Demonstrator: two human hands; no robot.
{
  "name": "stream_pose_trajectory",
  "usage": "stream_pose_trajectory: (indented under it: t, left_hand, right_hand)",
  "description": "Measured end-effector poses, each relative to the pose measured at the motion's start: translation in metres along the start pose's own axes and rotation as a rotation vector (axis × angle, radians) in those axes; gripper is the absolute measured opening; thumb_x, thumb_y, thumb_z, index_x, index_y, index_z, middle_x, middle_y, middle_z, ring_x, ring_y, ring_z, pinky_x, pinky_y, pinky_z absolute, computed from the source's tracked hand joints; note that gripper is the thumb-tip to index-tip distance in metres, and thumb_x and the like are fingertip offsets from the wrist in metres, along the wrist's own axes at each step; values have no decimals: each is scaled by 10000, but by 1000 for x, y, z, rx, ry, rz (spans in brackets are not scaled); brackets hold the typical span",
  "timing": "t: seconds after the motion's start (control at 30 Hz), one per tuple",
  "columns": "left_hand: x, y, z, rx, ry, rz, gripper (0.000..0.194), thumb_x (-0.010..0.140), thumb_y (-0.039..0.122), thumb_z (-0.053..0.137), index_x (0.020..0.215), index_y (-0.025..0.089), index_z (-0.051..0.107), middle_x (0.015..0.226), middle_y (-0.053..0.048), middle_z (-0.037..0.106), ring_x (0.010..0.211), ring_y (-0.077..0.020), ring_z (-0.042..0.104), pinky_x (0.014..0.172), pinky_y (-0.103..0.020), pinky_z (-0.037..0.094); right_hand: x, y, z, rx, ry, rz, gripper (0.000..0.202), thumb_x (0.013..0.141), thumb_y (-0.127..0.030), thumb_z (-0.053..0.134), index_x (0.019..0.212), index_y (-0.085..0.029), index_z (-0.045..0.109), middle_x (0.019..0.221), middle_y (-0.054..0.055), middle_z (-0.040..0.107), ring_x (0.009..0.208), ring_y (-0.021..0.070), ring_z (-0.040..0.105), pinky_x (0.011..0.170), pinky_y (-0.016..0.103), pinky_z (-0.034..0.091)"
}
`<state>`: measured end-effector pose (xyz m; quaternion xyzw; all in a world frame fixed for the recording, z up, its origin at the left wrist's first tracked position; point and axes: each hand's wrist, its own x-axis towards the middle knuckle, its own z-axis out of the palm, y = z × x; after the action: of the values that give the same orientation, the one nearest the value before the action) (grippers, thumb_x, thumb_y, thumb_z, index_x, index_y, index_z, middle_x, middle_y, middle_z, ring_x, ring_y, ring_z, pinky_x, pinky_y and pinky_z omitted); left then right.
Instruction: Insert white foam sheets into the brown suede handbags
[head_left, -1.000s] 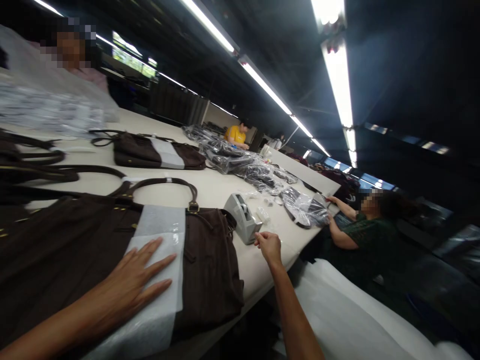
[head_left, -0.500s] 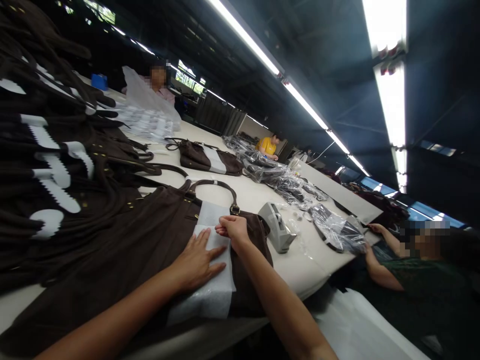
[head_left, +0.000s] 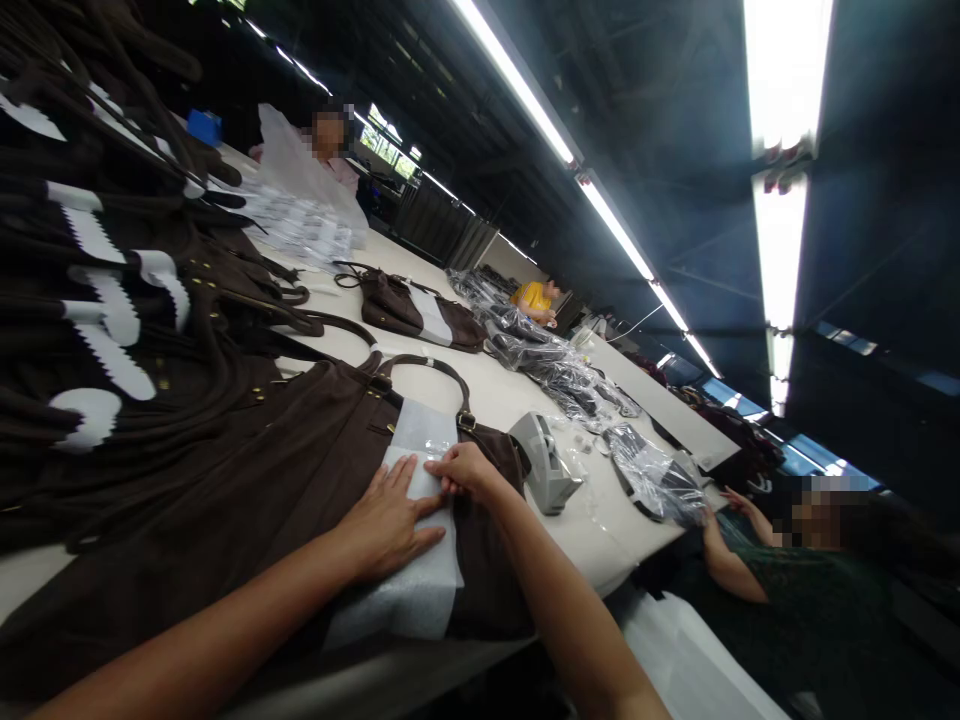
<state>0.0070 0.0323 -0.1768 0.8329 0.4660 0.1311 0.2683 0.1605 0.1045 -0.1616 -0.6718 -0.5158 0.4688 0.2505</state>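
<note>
A dark brown handbag [head_left: 300, 450] lies flat on the table in front of me, with a white wrapping sheet [head_left: 420, 600] around its middle. My left hand [head_left: 390, 525] rests with spread fingers on the sheet. Close beside it, my right hand [head_left: 461, 468] is pinched at the sheet's upper part, where a shiny strip of clear tape [head_left: 435, 447] shows near the fingertips. Whether the fingers still hold the tape is too small to tell. A grey tape dispenser [head_left: 546, 465] stands just right of the bag.
Brown bags [head_left: 150, 330] with white paper pieces pile up at the left. Another wrapped bag [head_left: 420, 312] and plastic-covered bags [head_left: 555, 360] lie farther back. At the right, a person [head_left: 817, 580] touches a plastic-wrapped bag [head_left: 652, 475]. Two more people are behind the table.
My right hand has come down onto the sheet, and clear tape now shows across it. The person at the right has shifted a hand beside the wrapped bag. The view has tilted slightly.
</note>
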Motion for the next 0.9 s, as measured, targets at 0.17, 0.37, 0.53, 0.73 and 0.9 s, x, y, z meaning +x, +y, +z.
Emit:
stream_pose_trajectory:
  t: [0.17, 0.37, 0.53, 0.73, 0.9]
  left_hand:
    - [2, -2, 3, -8, 18, -15, 526, 883, 545, 493, 1376, 363, 509, 1623, -93, 131, 1487, -367, 61, 1196, -555, 103]
    - [14, -16, 21, 106, 54, -22, 496, 885, 521, 502, 1364, 396, 500, 1602, -81, 240, 1488, -341, 103, 1200, -527, 123]
    - [32, -42, 44, 242, 127, 9, 471, 874, 471, 536, 1342, 458, 492, 1577, -27, 302, 1490, -287, 122, 1198, -482, 151]
    - [40, -54, 44, 289, 76, -25, 484, 840, 511, 534, 1319, 450, 517, 1559, -42, 343, 1469, -306, 213, 1179, -494, 205]
    - [35, -49, 46, 388, 192, -4, 471, 837, 485, 505, 1292, 391, 575, 1518, -93, 418, 1446, -314, 289, 1160, -478, 259]
  right_hand:
    - [-25, 15, -62, -307, 89, -40, 253, 740, -324, 780, 709, -172, 580, 482, -17, 608, 375, 95, 491, 372, 171, 336]
    - [-27, 33, -198, -369, 619, 36, 302, 921, -416, 531, 885, -153, 675, 875, 101, 717, 825, 181, 664, 655, 233, 455]
    - [-8, 58, -244, -256, 431, 179, 300, 779, -406, 723, 687, -120, 702, 723, 78, 697, 670, 134, 589, 628, 233, 439]
    - [-10, 67, -253, -87, 392, 18, 191, 643, -297, 796, 646, -133, 697, 729, 47, 699, 696, 129, 572, 686, 253, 445]
    - [-47, 72, -263, -21, 477, -225, 308, 700, -454, 731, 746, -149, 740, 788, 37, 714, 754, 131, 581, 742, 249, 442]
